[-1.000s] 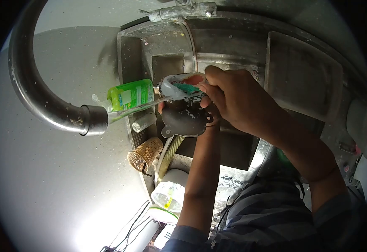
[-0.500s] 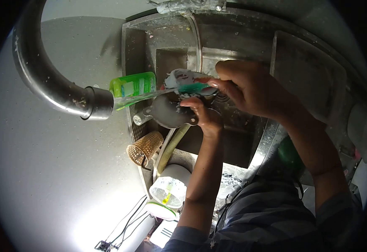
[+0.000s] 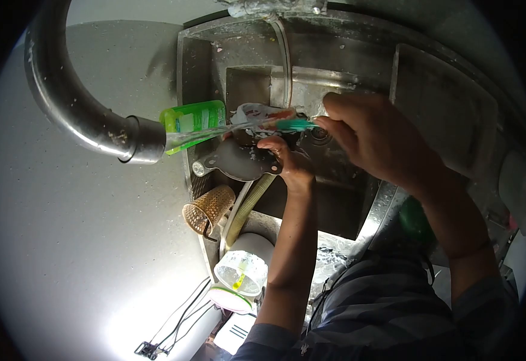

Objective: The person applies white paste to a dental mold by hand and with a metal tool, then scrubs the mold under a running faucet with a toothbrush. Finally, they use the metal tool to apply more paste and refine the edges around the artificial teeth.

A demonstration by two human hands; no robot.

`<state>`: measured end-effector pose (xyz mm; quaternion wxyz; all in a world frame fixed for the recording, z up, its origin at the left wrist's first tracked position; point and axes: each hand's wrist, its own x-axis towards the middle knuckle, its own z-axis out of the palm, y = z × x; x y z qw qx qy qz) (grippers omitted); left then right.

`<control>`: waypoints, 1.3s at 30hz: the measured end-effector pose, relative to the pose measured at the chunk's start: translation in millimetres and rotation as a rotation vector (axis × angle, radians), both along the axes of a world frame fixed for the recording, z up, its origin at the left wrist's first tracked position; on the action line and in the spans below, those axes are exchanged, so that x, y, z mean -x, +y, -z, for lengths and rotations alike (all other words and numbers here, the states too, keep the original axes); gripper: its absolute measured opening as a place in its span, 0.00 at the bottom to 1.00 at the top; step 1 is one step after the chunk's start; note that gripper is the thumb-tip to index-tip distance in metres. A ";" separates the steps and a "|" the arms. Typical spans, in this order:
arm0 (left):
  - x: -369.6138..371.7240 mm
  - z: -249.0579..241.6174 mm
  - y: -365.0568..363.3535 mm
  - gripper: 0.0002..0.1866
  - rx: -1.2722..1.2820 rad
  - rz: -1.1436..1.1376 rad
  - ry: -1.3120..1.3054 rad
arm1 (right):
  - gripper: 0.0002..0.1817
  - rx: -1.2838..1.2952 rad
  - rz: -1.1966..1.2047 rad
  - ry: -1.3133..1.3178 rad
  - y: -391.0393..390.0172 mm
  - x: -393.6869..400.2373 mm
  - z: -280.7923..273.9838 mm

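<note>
My left hand is closed around the edge of a dark grey metal piece with rounded ears and a hole at its corner, thumb lying on top. Behind it, a whitish mass with reddish patches sits close above the metal; the fingers underneath are hidden. Between thumb and fingertips, my right hand pinches a turquoise-green brush, whose front end overlaps the whitish mass. From a thick steel spout, a stream of water runs onto this spot. White crumbs dot the metal.
A sink lies below both hands. By the wall are a green bottle, a perforated tan cup and a ribbed hose. Nearer my body stands a clear tub with something yellow inside. Cables hang at lower left.
My right hand and the brush have shifted to the right, away from the spout. The left hand and metal piece have moved slightly left and tilted a little.
</note>
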<state>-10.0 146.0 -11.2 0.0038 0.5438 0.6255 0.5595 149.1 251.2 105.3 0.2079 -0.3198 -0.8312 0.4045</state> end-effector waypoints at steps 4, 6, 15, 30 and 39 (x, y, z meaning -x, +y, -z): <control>-6.7 9.7 -1.1 0.30 0.091 -0.072 -0.175 | 0.09 -0.002 0.053 0.196 -4.1 10.1 14.2; -5.6 8.2 -3.7 0.33 0.199 -0.077 -0.289 | 0.10 0.023 0.003 0.131 2.4 -1.2 12.5; -10.9 -14.6 10.8 0.39 0.055 -0.190 -0.910 | 0.12 0.112 0.018 -0.021 -1.0 -11.8 -4.0; 18.7 -81.4 2.3 0.44 0.170 0.449 -1.872 | 0.13 -0.285 -0.128 0.141 50.5 2.3 -4.4; 19.2 -80.9 -1.2 0.38 0.277 0.157 -1.581 | 0.12 -0.194 -0.299 -0.140 42.8 2.1 -0.1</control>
